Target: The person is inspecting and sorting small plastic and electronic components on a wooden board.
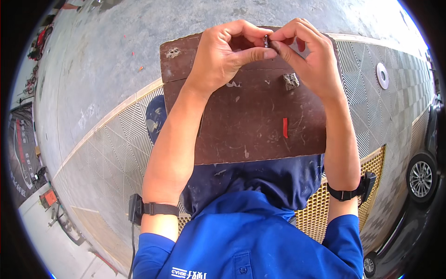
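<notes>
Over the far part of a brown board (244,122), my left hand (230,52) pinches a small shiny metal piece (266,41) between thumb and forefinger. From the other side, the thumb and forefinger of my right hand (306,48) meet at the same piece; what exactly it is cannot be made out. A rough grey lump (291,81) lies on the board below my right hand. Nearer to me is a short red strip (285,128). The fingers partly hide the metal piece.
The board rests at my lap, over dark trousers. Patterned floor tiles (118,146) and concrete surround it. A white ring-shaped disc (382,76) lies on the floor at right, and a dark car (397,230) stands beyond. A cable (132,247) hangs from my left arm's strapped device.
</notes>
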`<control>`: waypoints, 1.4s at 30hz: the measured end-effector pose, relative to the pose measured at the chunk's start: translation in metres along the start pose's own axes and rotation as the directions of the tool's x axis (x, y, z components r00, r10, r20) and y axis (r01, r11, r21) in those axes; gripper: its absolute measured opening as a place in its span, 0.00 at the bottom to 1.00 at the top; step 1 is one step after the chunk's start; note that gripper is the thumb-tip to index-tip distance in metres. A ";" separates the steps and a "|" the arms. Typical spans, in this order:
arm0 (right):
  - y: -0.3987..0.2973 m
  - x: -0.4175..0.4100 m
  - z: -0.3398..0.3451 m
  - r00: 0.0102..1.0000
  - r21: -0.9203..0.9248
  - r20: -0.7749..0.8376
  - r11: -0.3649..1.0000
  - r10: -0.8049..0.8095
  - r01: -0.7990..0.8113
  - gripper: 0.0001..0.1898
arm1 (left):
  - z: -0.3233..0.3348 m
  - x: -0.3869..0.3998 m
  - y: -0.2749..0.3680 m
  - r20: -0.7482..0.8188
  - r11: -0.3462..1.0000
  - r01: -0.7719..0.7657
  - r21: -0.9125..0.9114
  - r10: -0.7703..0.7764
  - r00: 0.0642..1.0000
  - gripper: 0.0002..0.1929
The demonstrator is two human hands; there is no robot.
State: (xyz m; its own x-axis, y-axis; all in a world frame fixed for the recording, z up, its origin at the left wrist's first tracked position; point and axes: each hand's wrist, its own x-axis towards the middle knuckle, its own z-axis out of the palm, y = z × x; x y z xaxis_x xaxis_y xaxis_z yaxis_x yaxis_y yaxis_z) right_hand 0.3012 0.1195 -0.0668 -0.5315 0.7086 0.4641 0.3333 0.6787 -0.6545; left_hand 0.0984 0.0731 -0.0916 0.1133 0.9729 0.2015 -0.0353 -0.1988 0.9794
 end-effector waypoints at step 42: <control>-0.002 -0.003 0.013 0.992 0.110 0.016 0.986 -0.128 0.126 0.06 | -0.006 -0.003 0.009 0.058 0.994 -0.006 -0.110 0.012 0.998 0.13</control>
State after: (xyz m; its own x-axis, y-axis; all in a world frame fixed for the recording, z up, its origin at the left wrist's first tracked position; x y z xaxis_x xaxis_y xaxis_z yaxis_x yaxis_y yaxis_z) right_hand 0.2918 0.1129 -0.0747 -0.5822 0.6124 0.5347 0.1763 0.7371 -0.6524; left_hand 0.0921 0.0687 -0.0839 0.1699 0.9620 0.2138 -0.1451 -0.1902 0.9710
